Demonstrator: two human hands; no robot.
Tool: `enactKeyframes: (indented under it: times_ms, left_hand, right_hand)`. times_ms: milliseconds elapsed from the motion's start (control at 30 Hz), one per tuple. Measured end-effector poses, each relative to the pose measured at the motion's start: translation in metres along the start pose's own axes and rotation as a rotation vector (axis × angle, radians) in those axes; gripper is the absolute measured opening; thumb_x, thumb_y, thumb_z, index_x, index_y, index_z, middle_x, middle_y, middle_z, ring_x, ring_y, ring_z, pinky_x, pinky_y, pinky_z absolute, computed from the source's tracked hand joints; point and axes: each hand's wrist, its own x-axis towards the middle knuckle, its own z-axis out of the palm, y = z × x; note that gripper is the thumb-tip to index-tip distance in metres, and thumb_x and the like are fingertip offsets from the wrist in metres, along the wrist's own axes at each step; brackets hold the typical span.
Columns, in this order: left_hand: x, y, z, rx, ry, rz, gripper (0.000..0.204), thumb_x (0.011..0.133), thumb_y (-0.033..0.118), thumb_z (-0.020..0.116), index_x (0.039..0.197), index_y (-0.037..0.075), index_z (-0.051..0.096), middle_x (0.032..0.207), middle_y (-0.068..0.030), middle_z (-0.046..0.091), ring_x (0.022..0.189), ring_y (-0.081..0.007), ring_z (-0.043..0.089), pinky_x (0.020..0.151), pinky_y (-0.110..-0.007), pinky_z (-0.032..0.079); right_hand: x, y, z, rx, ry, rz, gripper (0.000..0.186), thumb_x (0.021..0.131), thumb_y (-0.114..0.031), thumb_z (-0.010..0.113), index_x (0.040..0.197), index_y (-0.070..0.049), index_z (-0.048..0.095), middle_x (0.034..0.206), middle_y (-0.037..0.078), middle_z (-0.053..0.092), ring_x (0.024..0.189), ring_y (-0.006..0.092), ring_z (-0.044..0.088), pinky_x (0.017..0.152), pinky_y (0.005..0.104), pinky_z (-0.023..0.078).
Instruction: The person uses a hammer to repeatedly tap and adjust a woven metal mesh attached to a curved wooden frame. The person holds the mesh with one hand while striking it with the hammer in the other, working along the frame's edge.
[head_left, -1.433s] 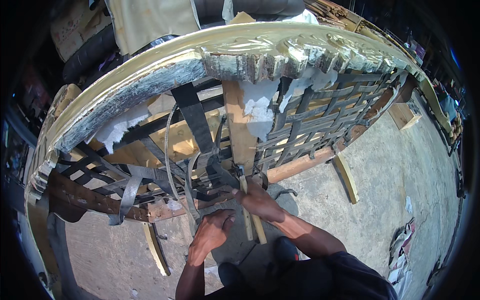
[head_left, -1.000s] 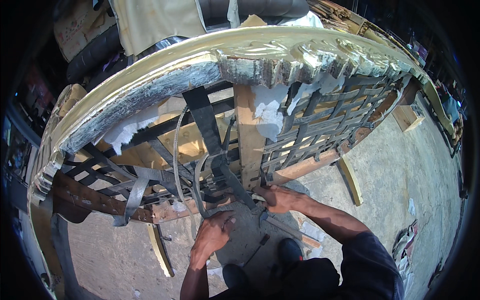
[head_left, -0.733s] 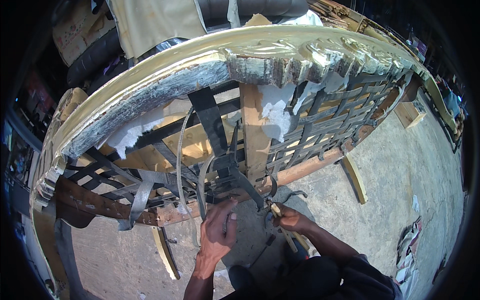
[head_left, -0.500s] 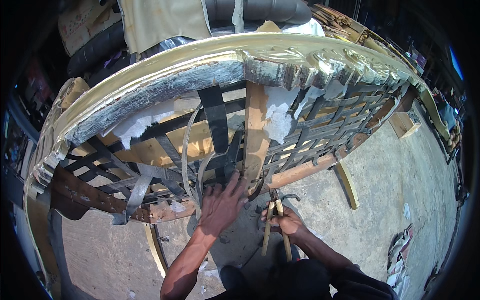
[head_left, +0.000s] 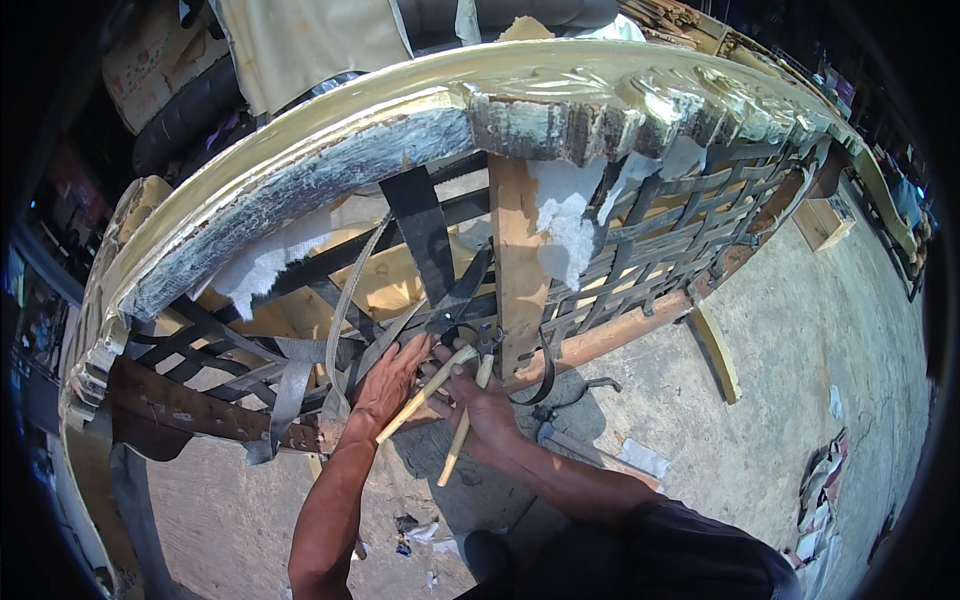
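Note:
A pair of pincers with pale yellow handles [head_left: 464, 430] is in my right hand [head_left: 487, 408], its handles spread apart. The dark head of the pincers reaches the black webbing straps [head_left: 420, 235] beside the wooden upright [head_left: 516, 250]; exactly what the jaws touch is hard to see. My left hand [head_left: 388, 385] lies against the webbing at the bottom rail, left of the pincers, its fingers stretched out and partly hidden by a handle. Beside that hand hangs a loose grey strap [head_left: 350, 290]. All this belongs to a tipped-up furniture frame [head_left: 300, 165] with a gold-coloured carved edge.
Under the rail, a hammer-like tool [head_left: 590, 452] lies on the concrete floor [head_left: 700, 480] near a white scrap [head_left: 643, 458]. A curved yellow leg [head_left: 716, 350] sticks out on the right. Crumpled wrapping [head_left: 820, 500] lies farther right. Beige upholstery [head_left: 310, 50] stands behind the frame.
My right hand has moved up and left with the pincers, from below the rail to the webbing beside my left hand. My left hand has shifted slightly left. The view has tilted a little.

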Motion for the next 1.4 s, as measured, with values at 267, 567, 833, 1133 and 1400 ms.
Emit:
enactKeyframes:
  times_ms: [267,567,833,1133,1400]
  left_hand:
    - [-0.027,-0.061,0.073,0.044,-0.138,0.166,0.052,0.106,0.022,0.044,0.156,0.008,0.041,0.162,-0.0099,0.04,0.155,-0.0271,0.029,0.129,-0.042,0.026]
    - [-0.029,-0.053,0.027,-0.779,-0.291,-0.114,0.056,0.103,0.021,0.054,0.157,0.014,0.041,0.154,-0.0103,0.051,0.14,-0.0268,0.051,0.116,-0.033,0.039]
    - [-0.03,-0.057,0.058,-0.573,-0.058,0.159,0.065,0.102,0.012,0.043,0.165,0.018,0.027,0.165,-0.0058,0.037,0.142,-0.0249,0.045,0.121,-0.045,0.031]
    - [-0.034,-0.043,0.039,-0.382,0.005,0.139,0.076,0.098,0.009,0.048,0.168,0.018,0.017,0.17,-0.0072,0.024,0.146,-0.0237,0.041,0.118,-0.046,0.035]
    - [-0.046,0.019,-0.011,0.252,0.045,0.039,0.072,0.099,0.02,0.054,0.164,0.009,0.026,0.17,-0.0098,0.024,0.149,-0.0274,0.035,0.118,-0.045,0.037]
  right_hand:
    - [0.025,0.038,0.036,0.206,0.097,-0.123,0.033,0.111,-0.022,0.049,0.142,-0.02,0.041,0.139,0.007,0.056,0.136,0.0238,0.055,0.109,0.0496,0.053]
    - [0.064,0.041,0.029,0.396,0.167,-0.244,0.024,0.11,-0.034,0.052,0.111,-0.011,0.046,0.091,0.004,0.053,0.088,0.0198,0.058,0.086,0.0465,0.054]
    - [0.026,0.015,0.034,0.256,0.204,-0.071,0.02,0.11,-0.028,0.054,0.11,-0.008,0.052,0.068,0.0,0.041,0.055,0.0149,0.043,0.055,0.0394,0.043]
    - [-0.008,-0.082,-0.03,-1.087,0.021,0.317,0.027,0.104,-0.029,0.059,0.104,-0.002,0.06,0.07,0.005,0.053,0.057,0.0193,0.059,0.055,0.0409,0.049]
    - [-0.102,-0.173,-0.165,-2.098,-0.142,0.806,0.054,0.097,-0.03,0.06,0.146,-0.011,0.051,0.12,0.02,0.07,0.114,0.0365,0.068,0.092,0.0485,0.052]
